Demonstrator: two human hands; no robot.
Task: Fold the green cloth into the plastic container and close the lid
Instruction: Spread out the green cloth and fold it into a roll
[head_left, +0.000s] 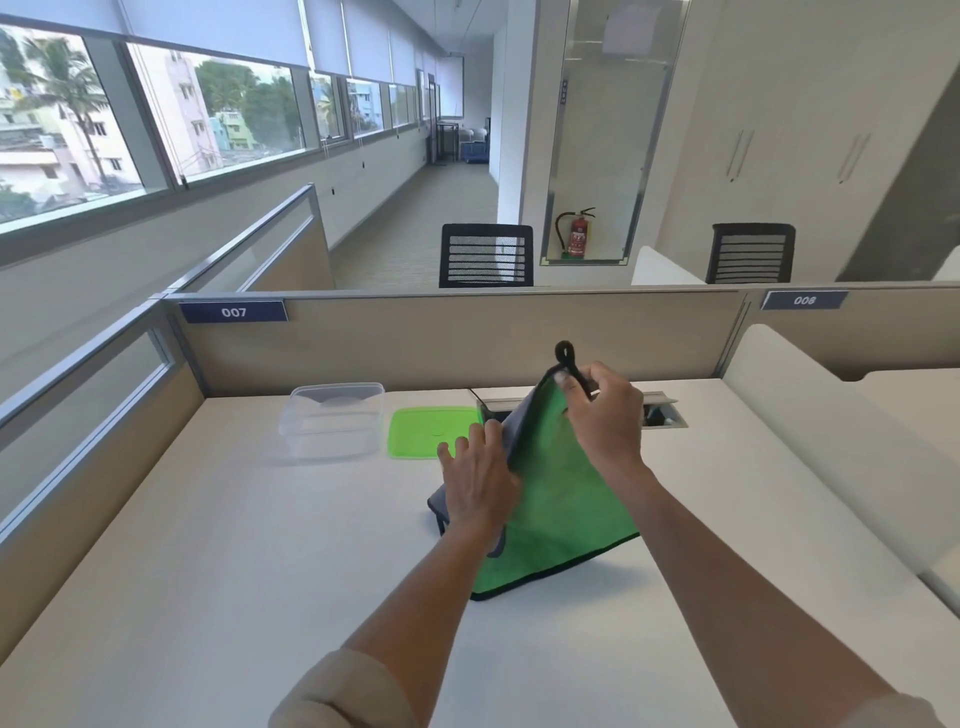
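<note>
The green cloth (561, 499), grey on its back and edged in black, stands lifted off the white desk with its lower edge resting on the surface. My right hand (605, 415) pinches its top corner by the black hanging loop. My left hand (480, 480) grips the cloth's left edge lower down, fingers wrapped over the grey side. The clear plastic container (332, 421) sits open and empty at the back left of the desk. Its green lid (426, 434) lies flat just right of it, partly behind my left hand.
A beige partition (467, 338) with labels 007 and 008 runs along the desk's far edge. An open cable hatch (660, 410) is set into the desk behind the cloth. Black mesh chairs stand beyond the partition.
</note>
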